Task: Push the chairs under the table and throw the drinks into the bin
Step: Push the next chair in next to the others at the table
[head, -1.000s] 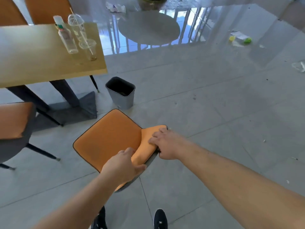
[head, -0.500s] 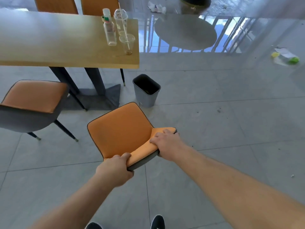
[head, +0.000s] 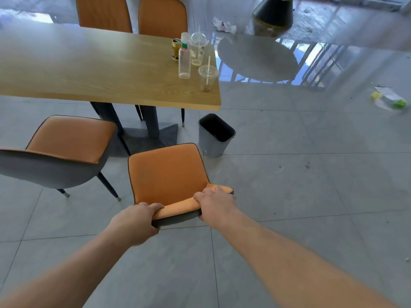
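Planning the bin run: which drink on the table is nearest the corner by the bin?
The short flat-lidded cup with a straw, at the table corner. The bottle, tall dome-lidded cup and can stand behind it.

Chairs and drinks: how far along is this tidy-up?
Done: two far chairs look tucked in. In hand: the left hand and right hand grip the near chair by its backrest, short of the table. Left: the side chair stands out; the bottle, can and two cups sit on top, not in the bin.
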A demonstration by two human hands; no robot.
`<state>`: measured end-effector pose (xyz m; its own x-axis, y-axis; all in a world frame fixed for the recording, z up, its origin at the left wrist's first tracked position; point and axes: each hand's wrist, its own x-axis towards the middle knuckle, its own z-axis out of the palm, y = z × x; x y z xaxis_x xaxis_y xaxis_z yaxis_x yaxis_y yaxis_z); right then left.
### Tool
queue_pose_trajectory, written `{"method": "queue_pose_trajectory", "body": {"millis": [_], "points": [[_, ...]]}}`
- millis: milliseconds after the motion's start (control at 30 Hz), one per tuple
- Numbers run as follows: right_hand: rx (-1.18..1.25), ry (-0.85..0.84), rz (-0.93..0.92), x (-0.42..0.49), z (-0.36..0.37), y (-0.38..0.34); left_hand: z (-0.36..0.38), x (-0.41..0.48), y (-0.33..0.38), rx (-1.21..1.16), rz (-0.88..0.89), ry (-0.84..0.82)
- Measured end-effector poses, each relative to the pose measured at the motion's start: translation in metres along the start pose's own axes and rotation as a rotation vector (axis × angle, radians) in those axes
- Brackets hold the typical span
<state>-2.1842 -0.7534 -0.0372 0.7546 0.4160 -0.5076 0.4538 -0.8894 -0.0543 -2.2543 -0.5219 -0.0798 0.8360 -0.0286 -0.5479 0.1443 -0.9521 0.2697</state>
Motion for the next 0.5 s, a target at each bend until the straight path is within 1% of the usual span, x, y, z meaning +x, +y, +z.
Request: {"method": "queue_pose_trajectory", "body": {"millis": [133, 267, 433, 500], "points": [[0.038, 0.034, 0.046, 0.026, -0.016, -0.036, -0.030, 0.014, -0.043, 0.026, 0.046, 0.058], [0.049, 0.041, 0.077, 0.057, -0.035, -0.056, -0.057, 0.035, -0.073, 0.052, 0.074, 0.086], [0.037, 0.053, 0.118, 0.102, -0.065, -0.067, -0.094, 0.068, -0.096, 0.037, 0.052, 0.125], [0.026, 0.021, 0.132, 0.114, -0.068, -0.071, -0.100, 0.077, -0.099, 0.030, 0.031, 0.096]]}}
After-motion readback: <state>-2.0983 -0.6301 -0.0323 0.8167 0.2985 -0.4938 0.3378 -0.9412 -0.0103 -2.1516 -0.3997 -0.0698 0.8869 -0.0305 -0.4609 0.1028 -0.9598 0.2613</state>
